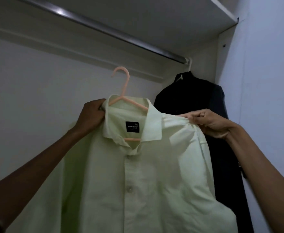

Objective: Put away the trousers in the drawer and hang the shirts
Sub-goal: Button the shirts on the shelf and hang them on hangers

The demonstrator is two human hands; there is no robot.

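Hands (91,115) (210,123) on pale-green shirt (137,182), pink hanger (121,84)

Two garments are in view: one pale yellow-green button-up shirt (137,182) and one dark, near-black garment (196,101). There are two hangers: one pink plastic hanger (121,81) inside the pale shirt's collar and one white hanger (180,77) carrying the dark garment. One silver metal closet rail (104,27) runs overhead, with one white shelf (225,9) above it. One black sewn-in label (132,126) shows inside the pale collar. One pale round button (129,189) is plainly visible on the shirt front; others cannot be counted. Two bare hands grip the pale shirt: one left hand (91,115) and one right hand (210,123).
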